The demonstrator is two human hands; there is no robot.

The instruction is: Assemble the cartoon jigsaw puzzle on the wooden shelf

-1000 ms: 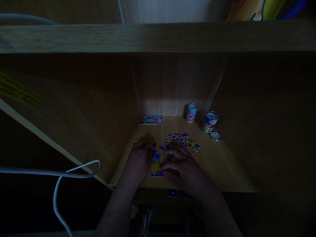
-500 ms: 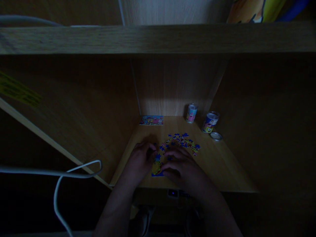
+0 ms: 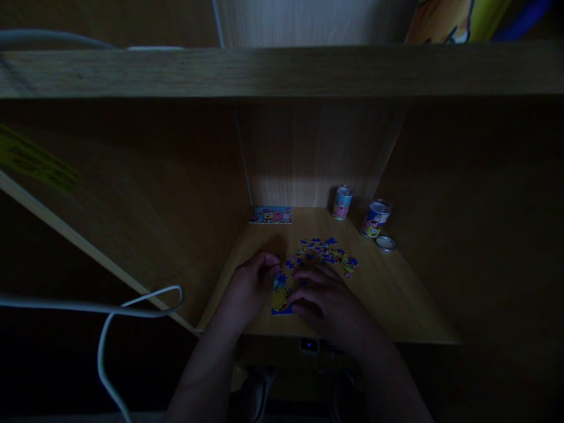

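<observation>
Head view, looking down into a dim desk nook: the left hand is curled, its fingertips at the left edge of a partly built jigsaw puzzle, though I can't tell whether it pinches a piece. The right hand lies bent over the puzzle's right side, fingers loosely spread; whether it grips anything is hidden too. The puzzle sits near the front edge of the wooden table, and a scatter of loose blue and yellow jigsaw pieces lies just beyond the hands. Against the back wall lies a cartoon picture card. To the right stand two cartoon-printed cylindrical tins, with a round metal lid flat beside the nearer one. A white cable loops at the left.
</observation>
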